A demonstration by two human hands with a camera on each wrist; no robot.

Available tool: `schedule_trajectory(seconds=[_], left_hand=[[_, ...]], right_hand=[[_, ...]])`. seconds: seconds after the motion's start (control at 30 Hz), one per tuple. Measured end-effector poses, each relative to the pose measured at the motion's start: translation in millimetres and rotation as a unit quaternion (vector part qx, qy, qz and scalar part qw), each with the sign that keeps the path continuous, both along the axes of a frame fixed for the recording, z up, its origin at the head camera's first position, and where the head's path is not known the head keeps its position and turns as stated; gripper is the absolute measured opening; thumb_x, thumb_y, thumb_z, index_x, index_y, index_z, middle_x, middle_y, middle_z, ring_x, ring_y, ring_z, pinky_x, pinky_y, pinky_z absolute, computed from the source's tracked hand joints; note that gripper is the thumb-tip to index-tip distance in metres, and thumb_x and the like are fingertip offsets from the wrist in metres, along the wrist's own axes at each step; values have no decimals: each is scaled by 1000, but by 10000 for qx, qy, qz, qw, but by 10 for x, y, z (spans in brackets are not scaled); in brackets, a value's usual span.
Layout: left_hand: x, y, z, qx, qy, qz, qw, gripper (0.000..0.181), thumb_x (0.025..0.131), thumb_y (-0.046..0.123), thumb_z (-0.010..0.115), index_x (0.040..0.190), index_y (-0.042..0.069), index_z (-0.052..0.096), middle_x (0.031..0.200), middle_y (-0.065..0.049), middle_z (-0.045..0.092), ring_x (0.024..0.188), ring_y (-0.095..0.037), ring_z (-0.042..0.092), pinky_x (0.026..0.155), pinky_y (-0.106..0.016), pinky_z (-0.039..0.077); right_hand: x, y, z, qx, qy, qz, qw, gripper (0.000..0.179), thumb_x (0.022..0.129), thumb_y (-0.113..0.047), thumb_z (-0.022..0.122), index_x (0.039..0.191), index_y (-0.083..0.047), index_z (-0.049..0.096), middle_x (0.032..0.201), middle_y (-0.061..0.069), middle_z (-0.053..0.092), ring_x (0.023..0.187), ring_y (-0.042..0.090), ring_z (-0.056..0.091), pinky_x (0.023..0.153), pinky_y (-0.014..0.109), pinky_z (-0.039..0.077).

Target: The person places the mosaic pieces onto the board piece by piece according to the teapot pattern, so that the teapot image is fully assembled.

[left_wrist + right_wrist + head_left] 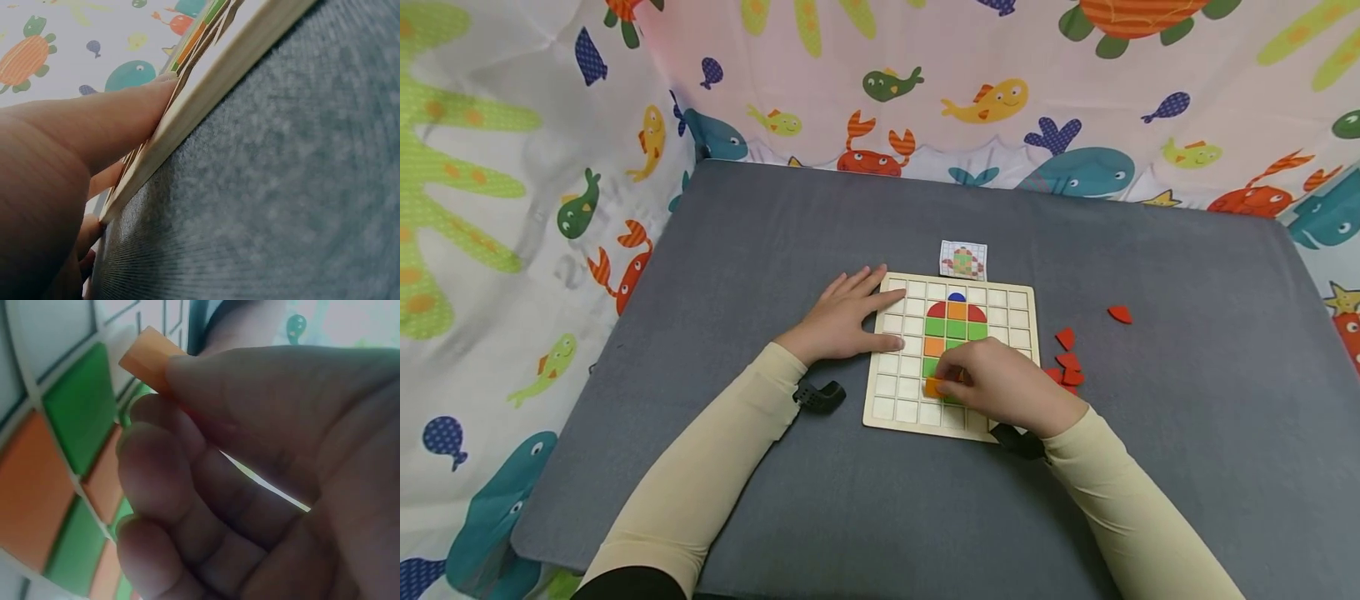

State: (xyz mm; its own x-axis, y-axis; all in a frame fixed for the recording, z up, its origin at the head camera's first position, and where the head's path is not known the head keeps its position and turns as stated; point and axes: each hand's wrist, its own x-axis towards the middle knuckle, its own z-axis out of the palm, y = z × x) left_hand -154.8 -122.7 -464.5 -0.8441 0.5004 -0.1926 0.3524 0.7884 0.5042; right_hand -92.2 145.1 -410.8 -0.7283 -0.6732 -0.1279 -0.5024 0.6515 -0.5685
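Observation:
A square wooden grid board [895,421] lies on the grey table, with green, orange, red and blue pieces set in its middle columns. My left hand [842,321] rests at the board's left edge, its fingers spread and its thumb on the frame. Over the lower middle of the grid, my right hand [1003,379] pinches a small orange square tile [145,353] between thumb and index finger. The tile is tilted in the right wrist view, close to a green tile [81,406] in the grid. My right hand hides part of the pattern in the head view.
A small pattern card [964,260] lies just behind the board. Several red curved-edge pieces [1067,362] sit close to the board's right side, and one red piece [1120,314] lies farther right. A sea-animal curtain [820,83] hangs behind the table [1187,433] and on the left.

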Motion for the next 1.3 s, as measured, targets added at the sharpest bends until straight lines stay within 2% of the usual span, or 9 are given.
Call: schedule_trajectory(seconds=[0.27, 0.5, 0.8, 1.13, 1.3], left_hand=[[0, -6, -6, -66, 14, -92, 9999, 84, 95, 70, 62, 166, 36, 32, 177, 0, 5, 164, -22, -2, 131, -47, -8], [8, -1, -12, -55, -11, -43, 10000, 86, 94, 72, 63, 166, 37, 32, 177, 1, 4, 164, -21, -3, 130, -46, -8], [8, 11, -18, 42, -23, -30, 10000, 86, 94, 71, 64, 166, 36, 33, 177, 1, 6, 164, -22, -2, 130, -47, -8], [-4, 14, -2, -24, -27, -7, 10000, 86, 93, 71, 64, 166, 36, 33, 177, 1, 6, 164, -21, -2, 131, -47, -7], [3, 18, 6, 2, -39, -8, 10000, 87, 93, 70, 66, 166, 36, 34, 177, 1, 6, 164, -22, -1, 130, -48, -7]], right_hand=[[34, -43, -34, -26, 59, 75, 10000, 9, 92, -10, 80, 87, -17, 78, 78, -14, 68, 71, 4, 59, 69, 28, 53], [67, -47, -67, 15, 519, 186, 9985, 10, 91, -6, 79, 87, -15, 79, 81, -12, 69, 74, 6, 60, 73, 29, 55], [131, -72, -67, 179, 945, 142, 9953, 13, 93, -6, 79, 84, -15, 81, 76, -9, 65, 69, 5, 55, 67, 26, 53], [132, -78, -88, 65, 846, 243, 9961, 16, 91, -6, 80, 80, -17, 80, 72, -12, 63, 65, 2, 52, 65, 23, 51], [101, 1, -44, 127, 814, 128, 9965, 9, 92, -9, 80, 86, -15, 83, 80, -10, 70, 73, 5, 60, 71, 28, 56]])
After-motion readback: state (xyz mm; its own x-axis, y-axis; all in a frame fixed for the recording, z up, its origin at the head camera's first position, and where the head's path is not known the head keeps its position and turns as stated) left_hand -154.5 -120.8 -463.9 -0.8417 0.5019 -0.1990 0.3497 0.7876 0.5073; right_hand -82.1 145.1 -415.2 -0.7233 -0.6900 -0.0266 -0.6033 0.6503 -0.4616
